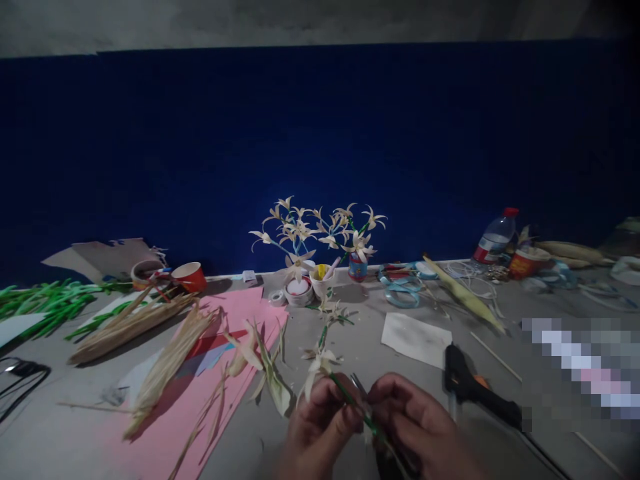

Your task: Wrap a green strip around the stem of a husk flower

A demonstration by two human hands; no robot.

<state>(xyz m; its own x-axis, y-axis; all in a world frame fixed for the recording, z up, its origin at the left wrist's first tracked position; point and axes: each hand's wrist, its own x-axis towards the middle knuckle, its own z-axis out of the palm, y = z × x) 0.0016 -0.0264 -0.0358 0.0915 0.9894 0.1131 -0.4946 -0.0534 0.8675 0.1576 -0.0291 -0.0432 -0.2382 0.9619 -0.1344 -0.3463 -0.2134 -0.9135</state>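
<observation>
My left hand (320,427) and my right hand (415,423) meet at the bottom centre, both with fingers pinched on a thin green stem (360,410). The stem runs up and left to a pale straw flower (319,363) with more small blossoms above it. A small metal tool, maybe scissors (357,383), pokes up between my fingers; which hand holds it is unclear. A black glue gun (475,390) lies just right of my right hand.
Straw bundles (165,363) lie on pink paper (200,400) at left, green leaves (45,307) beyond. A finished flower spray (320,230) stands in cups at the back. Also present: red cup (190,275), white sheet (415,339), blue ribbon (403,293), bottle (495,237).
</observation>
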